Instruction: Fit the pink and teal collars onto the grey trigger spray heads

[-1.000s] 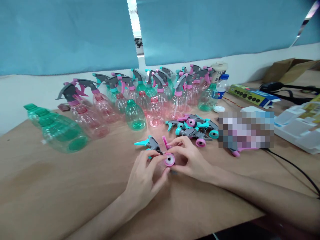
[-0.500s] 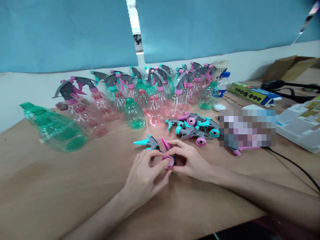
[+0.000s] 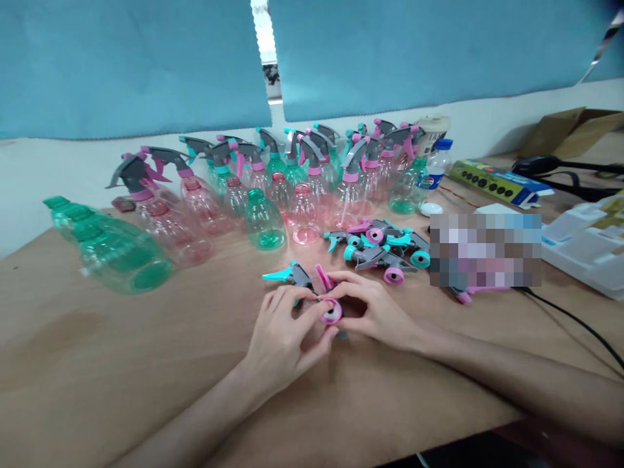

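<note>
Between both hands is a pink-and-grey spray trigger head [image 3: 332, 312], its round pink collar facing me with a dark hole in the middle. My right hand [image 3: 377, 315] holds it from the right, fingers curled round the body, which they partly hide. From the left, my left hand [image 3: 287, 331] pinches at the collar, a finger on the upper rim and the thumb lower down. Just behind my left fingers lies a turquoise-and-grey trigger head [image 3: 295, 276]. Farther right is a pile of turquoise and pink trigger heads [image 3: 385, 253].
An uncapped green bottle [image 3: 264, 224] and a clear pink bottle [image 3: 306, 218] stand ahead. Several bottles with spray heads [image 3: 351, 182] line the wall. Green bottles [image 3: 117, 253] stand left. A yellow-blue box [image 3: 497, 182], plastic organiser [image 3: 585, 244] and black cable [image 3: 575, 322] are right.
My left finger has shifted off the middle of the pink collar to its rim, so the dark hole now shows. The view has moved slightly. Bottles and loose trigger heads stay put.
</note>
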A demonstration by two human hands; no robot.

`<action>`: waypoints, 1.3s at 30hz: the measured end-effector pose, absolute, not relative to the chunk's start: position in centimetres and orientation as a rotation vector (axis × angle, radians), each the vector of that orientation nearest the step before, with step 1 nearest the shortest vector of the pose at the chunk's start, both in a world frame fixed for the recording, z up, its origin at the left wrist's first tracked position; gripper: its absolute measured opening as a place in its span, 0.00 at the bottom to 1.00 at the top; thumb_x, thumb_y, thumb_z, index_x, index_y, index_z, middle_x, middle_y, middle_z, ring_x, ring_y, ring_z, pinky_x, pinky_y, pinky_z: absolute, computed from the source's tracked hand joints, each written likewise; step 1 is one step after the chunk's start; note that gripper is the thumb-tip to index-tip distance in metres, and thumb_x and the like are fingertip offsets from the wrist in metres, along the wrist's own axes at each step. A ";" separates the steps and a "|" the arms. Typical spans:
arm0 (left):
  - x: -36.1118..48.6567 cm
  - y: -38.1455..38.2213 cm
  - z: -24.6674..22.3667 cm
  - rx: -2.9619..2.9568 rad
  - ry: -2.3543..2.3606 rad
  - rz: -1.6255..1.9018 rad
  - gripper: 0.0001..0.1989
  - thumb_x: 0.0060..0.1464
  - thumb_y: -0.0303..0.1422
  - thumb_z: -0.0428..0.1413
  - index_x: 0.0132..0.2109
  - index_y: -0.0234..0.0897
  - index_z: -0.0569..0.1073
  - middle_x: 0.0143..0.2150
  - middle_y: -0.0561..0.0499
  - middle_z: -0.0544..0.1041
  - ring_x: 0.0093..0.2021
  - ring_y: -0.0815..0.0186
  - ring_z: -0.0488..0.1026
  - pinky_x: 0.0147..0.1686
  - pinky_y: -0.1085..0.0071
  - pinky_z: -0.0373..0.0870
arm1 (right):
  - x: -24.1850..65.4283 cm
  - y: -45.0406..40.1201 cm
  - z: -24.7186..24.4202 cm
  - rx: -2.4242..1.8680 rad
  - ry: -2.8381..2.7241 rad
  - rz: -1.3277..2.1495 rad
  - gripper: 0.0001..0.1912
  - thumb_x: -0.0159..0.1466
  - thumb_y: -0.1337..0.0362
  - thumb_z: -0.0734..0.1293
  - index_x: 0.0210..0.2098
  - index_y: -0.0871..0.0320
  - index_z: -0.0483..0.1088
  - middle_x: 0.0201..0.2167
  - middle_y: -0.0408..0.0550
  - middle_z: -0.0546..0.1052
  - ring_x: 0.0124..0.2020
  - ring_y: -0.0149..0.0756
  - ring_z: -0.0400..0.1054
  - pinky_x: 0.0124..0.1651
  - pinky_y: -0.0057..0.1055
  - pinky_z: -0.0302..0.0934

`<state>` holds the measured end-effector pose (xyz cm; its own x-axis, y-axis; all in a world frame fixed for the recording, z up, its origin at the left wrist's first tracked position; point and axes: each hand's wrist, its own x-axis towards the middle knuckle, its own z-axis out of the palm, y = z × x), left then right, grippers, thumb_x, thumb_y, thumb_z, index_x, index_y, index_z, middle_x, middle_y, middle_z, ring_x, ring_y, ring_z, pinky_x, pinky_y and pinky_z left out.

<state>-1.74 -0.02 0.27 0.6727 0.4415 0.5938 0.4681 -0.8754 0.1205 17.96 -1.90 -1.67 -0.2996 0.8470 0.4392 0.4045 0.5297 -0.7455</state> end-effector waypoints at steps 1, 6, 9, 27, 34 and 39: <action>-1.7 -0.1 0.3 -2.855 -0.727 -1.005 0.11 0.55 0.33 0.56 0.45 0.38 0.72 0.41 0.46 0.71 0.41 0.60 0.68 0.39 0.63 0.66 | 18.0 -1.9 -1.7 -1.015 -1.916 0.646 0.11 0.57 0.64 0.71 0.40 0.56 0.72 0.52 0.51 0.69 0.55 0.41 0.64 0.56 0.41 0.59; -1.8 0.1 0.4 -2.854 -0.658 -0.977 0.09 0.55 0.34 0.56 0.44 0.41 0.73 0.44 0.45 0.71 0.42 0.58 0.68 0.39 0.61 0.65 | 18.0 -1.9 -1.6 -0.989 -1.937 0.668 0.11 0.57 0.63 0.71 0.40 0.55 0.72 0.52 0.51 0.70 0.54 0.42 0.65 0.55 0.42 0.60; -1.8 0.1 0.4 -2.824 -0.776 -0.972 0.09 0.55 0.33 0.56 0.44 0.41 0.73 0.43 0.45 0.71 0.42 0.58 0.68 0.40 0.59 0.64 | 18.0 -2.0 -1.5 -1.026 -1.923 0.660 0.11 0.57 0.64 0.70 0.40 0.55 0.72 0.52 0.51 0.70 0.54 0.42 0.65 0.55 0.42 0.60; -1.4 -0.3 0.6 -2.889 -0.711 -1.037 0.07 0.57 0.30 0.54 0.43 0.37 0.72 0.39 0.47 0.71 0.38 0.63 0.67 0.37 0.65 0.65 | 17.9 -2.0 -1.5 -0.996 -1.938 0.619 0.10 0.57 0.66 0.71 0.39 0.56 0.72 0.50 0.51 0.69 0.54 0.41 0.64 0.55 0.40 0.60; -1.5 0.1 0.4 -2.981 -0.856 -1.089 0.06 0.60 0.27 0.50 0.42 0.37 0.71 0.36 0.49 0.67 0.37 0.65 0.65 0.35 0.69 0.67 | 17.7 -1.8 -1.5 -1.032 -1.950 0.608 0.13 0.56 0.61 0.71 0.40 0.54 0.72 0.50 0.51 0.69 0.53 0.43 0.65 0.54 0.42 0.61; -1.6 0.0 -0.1 -3.008 -0.879 -1.103 0.05 0.60 0.25 0.50 0.41 0.37 0.68 0.38 0.49 0.67 0.39 0.65 0.65 0.37 0.69 0.68 | 17.7 -1.7 -1.7 -1.034 -1.970 0.583 0.15 0.55 0.58 0.72 0.40 0.55 0.72 0.51 0.52 0.68 0.55 0.43 0.63 0.56 0.44 0.59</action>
<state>-1.56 0.04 -0.07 0.6426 0.5346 0.5488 0.4157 -0.8450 0.3365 17.66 -1.72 -1.67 -0.3293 0.8308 0.4487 0.4526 0.5559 -0.6973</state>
